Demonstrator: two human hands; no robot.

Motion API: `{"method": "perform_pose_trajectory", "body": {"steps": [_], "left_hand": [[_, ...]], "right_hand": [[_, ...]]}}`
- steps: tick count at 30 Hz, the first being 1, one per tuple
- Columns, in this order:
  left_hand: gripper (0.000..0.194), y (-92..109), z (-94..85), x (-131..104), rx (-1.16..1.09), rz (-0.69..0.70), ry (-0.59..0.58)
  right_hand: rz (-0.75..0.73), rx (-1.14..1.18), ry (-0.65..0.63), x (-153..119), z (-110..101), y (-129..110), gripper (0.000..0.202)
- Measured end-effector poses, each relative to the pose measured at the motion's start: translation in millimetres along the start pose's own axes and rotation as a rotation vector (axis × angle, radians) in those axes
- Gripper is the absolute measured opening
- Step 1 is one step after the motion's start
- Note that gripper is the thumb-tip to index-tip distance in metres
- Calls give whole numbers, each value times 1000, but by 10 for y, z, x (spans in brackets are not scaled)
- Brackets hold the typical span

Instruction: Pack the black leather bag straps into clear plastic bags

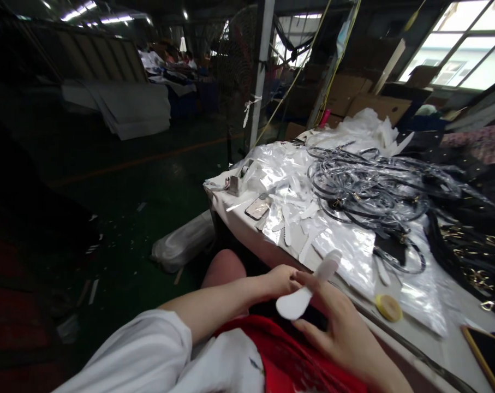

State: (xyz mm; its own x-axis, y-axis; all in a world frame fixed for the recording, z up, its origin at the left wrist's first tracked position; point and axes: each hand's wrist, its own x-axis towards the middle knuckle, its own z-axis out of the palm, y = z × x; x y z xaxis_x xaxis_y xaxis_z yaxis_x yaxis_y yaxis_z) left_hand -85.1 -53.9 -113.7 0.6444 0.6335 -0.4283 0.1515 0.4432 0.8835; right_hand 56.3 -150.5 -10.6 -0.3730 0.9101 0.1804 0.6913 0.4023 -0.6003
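A flat white strip with rounded ends (295, 304) lies slantwise across the fingers of my right hand (340, 322). The fingers cross its middle and seem to grip it, while the thumb stands apart below. My left hand (280, 279) is closed right beside it, its fingertips meeting those of my right hand; what they hold, if anything, is hidden. Both hands are over my lap, at the front edge of the white table (247, 232). Similar white strips (287, 225) lie on the table beyond, among clear plastic bags (349, 251).
Black cords in clear plastic (365, 180) are heaped on the table. Nearer are a phone (257, 208), a yellow tape roll (388, 308) and a dark yellow-edged device (487, 355). A metal post (261, 71) rises behind the table. A plastic-wrapped roll (184, 243) lies on the green floor.
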Motion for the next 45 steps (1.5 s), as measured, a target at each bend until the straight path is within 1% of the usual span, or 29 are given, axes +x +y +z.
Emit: {"method": "perform_pose_trajectory", "body": {"steps": [1,2,4,6,7,10,12,14,16,18,19,20,21,24,25,26,27,29,30,31,32,33,34,36,38,39,40,42,45], "left_hand": [[26,28,-37,5,22,8,5],[31,54,-72,4,43,16,15],[46,98,-122,-14,81,33,38],[59,143,-126,-60,90,46,23],[65,169,-113,-92,72,54,8],[78,267,-47,-210,-45,111,-25],[82,339,-10,-282,-105,173,-41],[79,398,13,-325,-85,218,-83],[70,433,34,-331,-18,251,-102],[59,446,60,-309,50,266,-78],[54,449,72,-294,63,265,-55],[50,451,80,-279,67,264,-31],[46,456,82,-268,67,266,-2],[36,496,54,-261,57,316,81],[34,515,39,-266,57,337,91],[33,536,27,-271,58,352,86],[33,556,20,-276,55,360,69],[31,587,33,-279,40,362,30],[30,596,52,-276,31,351,22],[28,600,77,-270,16,330,19],[26,598,103,-261,-5,290,3],[24,590,128,-248,-34,234,-29],[21,576,145,-230,-69,166,-82],[16,528,151,-179,-150,6,-240],[12,450,118,-108,-213,-160,-394],[11,399,94,-68,-232,-236,-443],[10,339,69,-28,-243,-308,-479],[10,207,29,44,-262,-423,-508],[11,31,-10,121,-293,-508,-544]], "right_hand": [[53,42,31,-21,-47,40,60],[99,94,69,-45,-81,82,56],[162,237,144,-91,-107,162,37],[226,423,158,-128,-92,226,29],[267,545,112,-144,-75,252,28],[389,883,-103,-184,-13,312,26],[413,955,-148,-201,23,341,28],[393,920,-156,-208,47,349,37],[353,843,-249,-205,56,322,45],[311,730,-358,-202,56,264,42],[301,676,-384,-204,57,231,40],[302,646,-374,-209,61,204,39],[312,653,-318,-217,71,187,39],[380,823,-1,-250,148,221,54],[417,896,78,-259,188,259,59],[460,963,105,-268,232,304,61],[503,1024,70,-276,276,349,58],[554,1136,-112,-288,346,416,43],[556,1173,-197,-291,360,429,42],[546,1187,-245,-289,355,423,44],[528,1171,-249,-282,330,401,45],[500,1114,-218,-267,286,363,45],[463,1018,-178,-245,228,316,43],[358,746,-134,-189,97,215,34],[236,429,-178,-133,-10,135,27],[185,289,-217,-109,-43,110,27],[142,173,-251,-89,-63,95,27],[59,4,-308,-58,-65,90,24],[-53,-173,-340,-24,-18,113,24]]}}
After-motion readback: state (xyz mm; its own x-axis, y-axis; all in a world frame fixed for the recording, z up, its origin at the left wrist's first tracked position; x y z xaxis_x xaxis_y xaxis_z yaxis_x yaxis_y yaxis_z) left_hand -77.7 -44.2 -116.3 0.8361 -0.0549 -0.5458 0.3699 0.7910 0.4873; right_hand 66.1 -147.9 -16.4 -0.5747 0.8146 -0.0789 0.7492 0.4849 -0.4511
